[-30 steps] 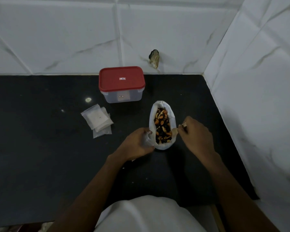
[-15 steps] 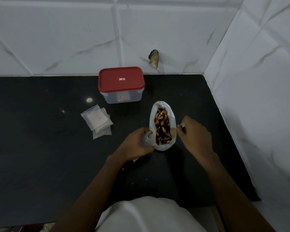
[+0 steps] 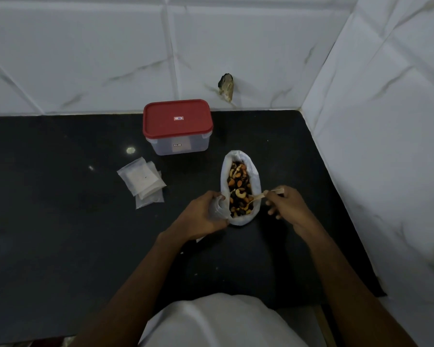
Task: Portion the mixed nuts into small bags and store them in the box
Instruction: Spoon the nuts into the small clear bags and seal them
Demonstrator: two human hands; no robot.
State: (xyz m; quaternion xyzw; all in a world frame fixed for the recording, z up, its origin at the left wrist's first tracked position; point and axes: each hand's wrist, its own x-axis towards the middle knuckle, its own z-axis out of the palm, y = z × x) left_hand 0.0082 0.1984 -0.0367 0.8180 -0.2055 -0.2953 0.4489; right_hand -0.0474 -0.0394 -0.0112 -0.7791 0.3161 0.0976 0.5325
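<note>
A large white plastic bag (image 3: 254, 176) lies open on the black counter, filled with mixed nuts (image 3: 239, 187). My left hand (image 3: 203, 214) grips a small clear bag (image 3: 217, 207) with its mouth held open beside the big bag's left edge. My right hand (image 3: 285, 205) holds a small wooden spoon (image 3: 257, 197) whose tip dips into the nuts. A stack of small empty clear bags (image 3: 142, 180) lies to the left. A clear box with a red lid (image 3: 177, 120) stands closed behind, near the wall.
The black counter (image 3: 60, 221) ends at white marble-tiled walls behind and on the right. A dark chipped spot (image 3: 226, 86) marks the back wall. My white-clad lap fills the bottom middle, below the counter's front edge.
My right hand has shifted slightly right and tilted, bringing the spoon down into the nuts. My left hand stays on the small bag.
</note>
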